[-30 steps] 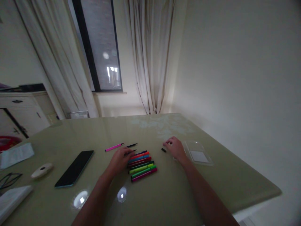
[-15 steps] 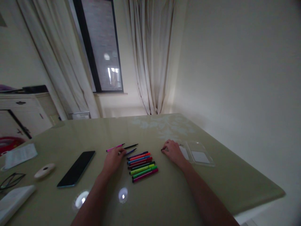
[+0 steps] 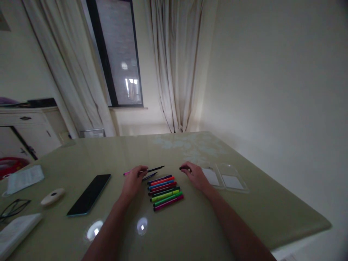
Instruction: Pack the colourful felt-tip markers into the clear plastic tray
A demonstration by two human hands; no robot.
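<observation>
Pale curtains (image 3: 176, 65) hang beyond the desk (image 3: 187, 232); left hand (image 3: 133, 181) pinches a black pen (image 3: 157, 168), right hand (image 3: 197, 176) a small cap (image 3: 180, 168), beyond the row of markers (image 3: 165, 194).

A greenish table (image 3: 190, 232) bears markers (image 3: 164, 196), a phone (image 3: 89, 195), a clear case (image 3: 232, 182), perhaps a face mask (image 3: 25, 179).
</observation>
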